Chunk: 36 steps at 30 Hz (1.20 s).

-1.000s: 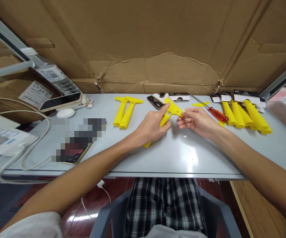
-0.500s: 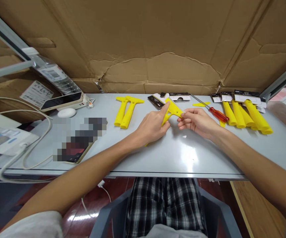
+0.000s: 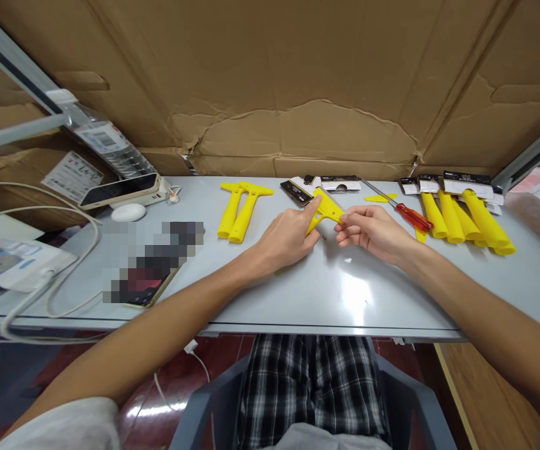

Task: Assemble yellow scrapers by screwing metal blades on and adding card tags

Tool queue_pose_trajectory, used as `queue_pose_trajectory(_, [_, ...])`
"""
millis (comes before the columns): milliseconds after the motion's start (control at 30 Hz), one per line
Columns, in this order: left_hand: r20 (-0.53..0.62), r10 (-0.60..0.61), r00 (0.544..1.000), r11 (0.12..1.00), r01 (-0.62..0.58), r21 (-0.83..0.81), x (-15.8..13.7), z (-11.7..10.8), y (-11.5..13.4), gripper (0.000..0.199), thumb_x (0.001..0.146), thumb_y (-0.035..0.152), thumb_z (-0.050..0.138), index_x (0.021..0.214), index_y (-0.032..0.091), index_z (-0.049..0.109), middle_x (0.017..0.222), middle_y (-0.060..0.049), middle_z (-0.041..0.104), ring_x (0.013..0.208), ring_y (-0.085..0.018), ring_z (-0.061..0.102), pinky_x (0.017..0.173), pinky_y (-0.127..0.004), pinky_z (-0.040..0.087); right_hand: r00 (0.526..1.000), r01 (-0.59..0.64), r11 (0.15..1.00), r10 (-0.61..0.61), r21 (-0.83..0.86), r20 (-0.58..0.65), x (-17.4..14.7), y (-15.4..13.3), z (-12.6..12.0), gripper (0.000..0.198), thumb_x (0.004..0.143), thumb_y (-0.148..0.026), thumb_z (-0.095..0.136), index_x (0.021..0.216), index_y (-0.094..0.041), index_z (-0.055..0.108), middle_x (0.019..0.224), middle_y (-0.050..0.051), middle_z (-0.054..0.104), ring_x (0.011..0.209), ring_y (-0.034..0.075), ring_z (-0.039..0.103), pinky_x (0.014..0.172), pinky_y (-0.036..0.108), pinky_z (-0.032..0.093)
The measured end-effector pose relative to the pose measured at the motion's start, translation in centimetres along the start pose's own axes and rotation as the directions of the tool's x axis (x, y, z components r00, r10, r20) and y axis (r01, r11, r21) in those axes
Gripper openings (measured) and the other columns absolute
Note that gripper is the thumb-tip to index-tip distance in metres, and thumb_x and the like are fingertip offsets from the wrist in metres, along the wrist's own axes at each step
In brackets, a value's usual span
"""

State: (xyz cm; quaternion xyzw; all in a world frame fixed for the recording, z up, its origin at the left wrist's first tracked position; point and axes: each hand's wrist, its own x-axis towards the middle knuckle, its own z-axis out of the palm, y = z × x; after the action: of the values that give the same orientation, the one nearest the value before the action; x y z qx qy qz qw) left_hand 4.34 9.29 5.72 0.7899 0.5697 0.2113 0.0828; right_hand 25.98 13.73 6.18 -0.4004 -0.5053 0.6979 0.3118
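A yellow plastic scraper is held between my two hands over the middle of the table. My left hand is closed round its handle, the index finger stretched along the edge of the wide head. With thumb and fingertips, my right hand pinches the right corner of that head. Most of the handle is hidden by my left hand. Just behind the scraper lie black-and-white packaging cards. A screwdriver with a red handle rests to the right of my right hand, near a flat yellow piece.
Two more yellow scrapers lie to the left. Several yellow handles with cards sit at the right. A partly blurred phone, a white oval object, cables and a plastic bottle occupy the left side. Cardboard stands behind.
Almost nothing differs. Both hands keep the same hold on the scraper, and the whole view has shifted very slightly.
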Motion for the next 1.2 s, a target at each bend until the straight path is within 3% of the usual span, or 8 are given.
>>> queue_pose_trajectory(67, [-0.049, -0.041, 0.998, 0.991, 0.034, -0.133, 0.1, -0.3, 0.1, 0.070, 0.090, 0.020, 0.059, 0.159, 0.010, 0.052, 0.075, -0.004, 0.066, 0.069, -0.021, 0.062, 0.072, -0.034, 0.049, 1.000, 0.008, 1.000, -0.008, 0.016, 0.004, -0.2, -0.4, -0.1, 0.035, 0.089, -0.038, 0.072, 0.105, -0.008, 0.061, 0.101, 0.015, 0.072, 0.072, 0.015, 0.072, 0.071, 0.029, 0.065])
queue_pose_trajectory(133, [-0.007, -0.111, 0.994, 0.917, 0.099, -0.387, 0.3, -0.8, 0.3, 0.068, 0.087, 0.020, 0.061, 0.154, 0.013, 0.056, 0.069, 0.001, 0.063, 0.056, -0.016, 0.059, 0.063, -0.030, 0.048, 1.000, 0.015, 0.999, -0.015, 0.038, 0.000, -0.3, -0.8, -0.3, 0.047, 0.091, -0.050, 0.070, 0.116, -0.011, 0.062, 0.099, 0.014, 0.071, 0.073, 0.017, 0.072, 0.069, 0.031, 0.065])
queue_pose_trajectory(233, [0.176, -0.091, 0.980, 0.593, 0.195, -0.781, 0.7, -1.4, 0.4, 0.050, 0.084, 0.021, 0.064, 0.134, 0.015, 0.064, 0.061, 0.007, 0.056, 0.039, -0.011, 0.050, 0.046, -0.025, 0.040, 0.998, 0.040, 0.998, -0.037, 0.055, -0.048, -0.1, -1.2, -0.9, 0.053, 0.091, -0.057, 0.068, 0.120, -0.012, 0.062, 0.096, 0.012, 0.069, 0.071, 0.016, 0.071, 0.067, 0.030, 0.063])
queue_pose_trajectory(333, [0.244, -0.009, 0.970, 0.237, 0.239, -0.942, 0.9, -1.4, 0.3, 0.021, 0.079, 0.022, 0.069, 0.097, 0.019, 0.060, 0.060, 0.009, 0.052, 0.034, -0.007, 0.043, 0.036, -0.023, 0.031, 0.987, 0.078, 0.996, -0.073, 0.033, -0.142, 0.5, -1.2, -1.5, 0.049, 0.089, -0.051, 0.072, 0.116, -0.012, 0.063, 0.100, 0.011, 0.068, 0.069, 0.013, 0.068, 0.063, 0.028, 0.060])
queue_pose_trajectory(467, [0.294, 0.040, 0.955, 0.010, 0.294, -0.956, 0.8, -0.8, 0.3, 0.024, 0.074, 0.022, 0.071, 0.085, 0.021, 0.050, 0.060, 0.010, 0.051, 0.030, -0.004, 0.034, 0.031, -0.020, 0.026, 0.982, 0.148, 0.989, -0.150, -0.025, -0.114, 0.8, -0.8, -1.9, 0.057, 0.080, -0.049, 0.083, 0.122, -0.015, 0.064, 0.119, 0.012, 0.067, 0.076, 0.012, 0.070, 0.062, 0.026, 0.058])
queue_pose_trajectory(633, [0.352, 0.092, 0.931, -0.062, 0.359, -0.931, 0.4, 0.0, 0.3, 0.023, 0.073, 0.022, 0.069, 0.084, 0.022, 0.048, 0.058, 0.010, 0.049, 0.028, -0.004, 0.029, 0.029, -0.020, 0.024, 0.981, 0.196, 0.980, -0.196, -0.027, 0.014, 0.5, -0.6, -1.5, 0.064, 0.071, -0.049, 0.091, 0.120, -0.016, 0.067, 0.116, 0.008, 0.069, 0.078, 0.007, 0.066, 0.063, 0.023, 0.055])
queue_pose_trajectory(900, [0.386, 0.155, 0.909, -0.019, 0.394, -0.919, 0.7, -0.1, -0.3, 0.026, 0.072, 0.022, 0.073, 0.083, 0.021, 0.050, 0.061, 0.007, 0.056, 0.029, -0.005, 0.036, 0.030, -0.022, 0.026, 0.984, 0.179, 0.984, -0.179, -0.009, -0.006, 0.1, -0.9, -1.0, 0.056, 0.059, -0.046, 0.097, 0.089, -0.009, 0.068, 0.085, 0.005, 0.065, 0.071, 0.007, 0.058, 0.063, 0.025, 0.053])
queue_pose_trajectory(1200, [0.422, 0.060, 0.904, -0.039, 0.425, -0.904, 0.7, 0.6, 0.2, 0.032, 0.085, 0.032, 0.077, 0.079, 0.020, 0.048, 0.060, 0.010, 0.045, 0.032, -0.002, 0.031, 0.033, -0.016, 0.027, 0.983, 0.181, 0.983, -0.181, -0.039, -0.012, 0.6, -0.2, -1.1, 0.047, 0.067, -0.042, 0.092, 0.087, -0.009, 0.066, 0.081, 0.005, 0.061, 0.073, 0.008, 0.059, 0.066, 0.025, 0.056])
